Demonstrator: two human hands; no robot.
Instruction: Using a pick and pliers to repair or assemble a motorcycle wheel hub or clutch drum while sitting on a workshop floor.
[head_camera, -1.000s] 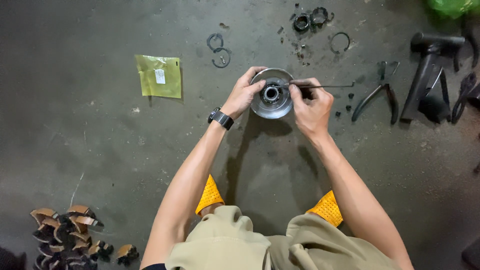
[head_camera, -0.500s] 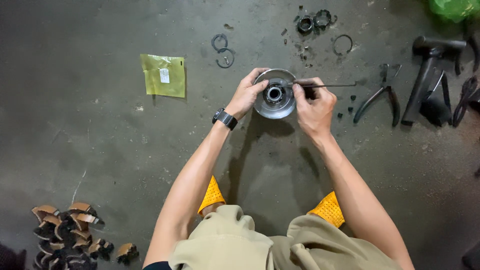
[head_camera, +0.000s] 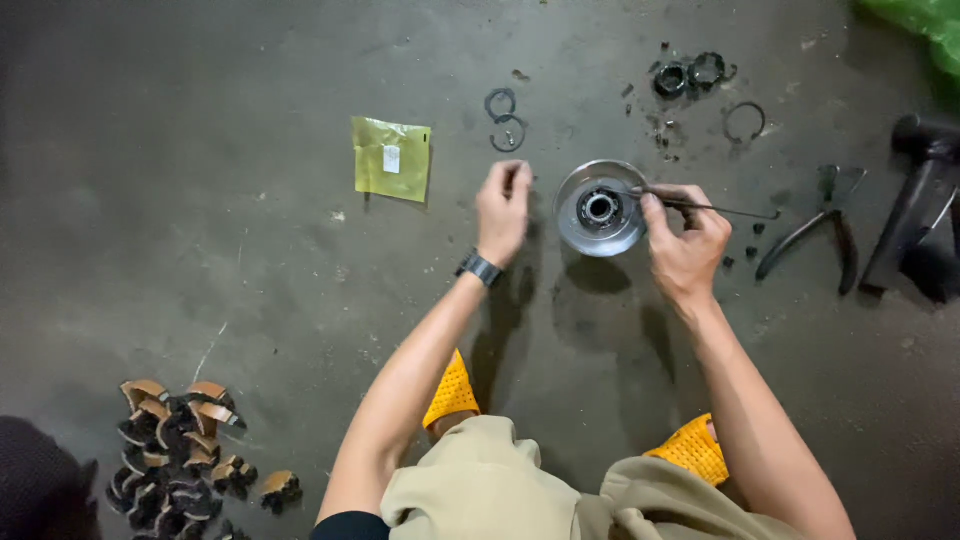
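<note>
head view, looking straight down at a person crouched on a dark concrete floor. the right hand is closed around a thin metal pick, pinched between thumb and fingers, and its tip rests at the hub of a round metal pulley lying flat on the floor. from the right hand the pulley sits at about ten o'clock, just beside the fingertips, and the pick's long axis runs roughly nine to three, handle end trailing off toward three o'clock. the left hand hovers just off the pulley at its nine o'clock side, fingers loosely curled and holding nothing that i can see, a dark watch on the wrist. so the right hand is the one on the part, the left close but apart from it.

at twelve o'clock from the left hand lie two dark snap rings, and a yellow plastic packet sits at ten o'clock. more rings and small black parts are scattered at one o'clock of the pulley. a pair of black-handled pliers lies at three o'clock of the right hand, near but not touching. a heap of brown-edged curved pieces sits well apart at the lower left.
</note>
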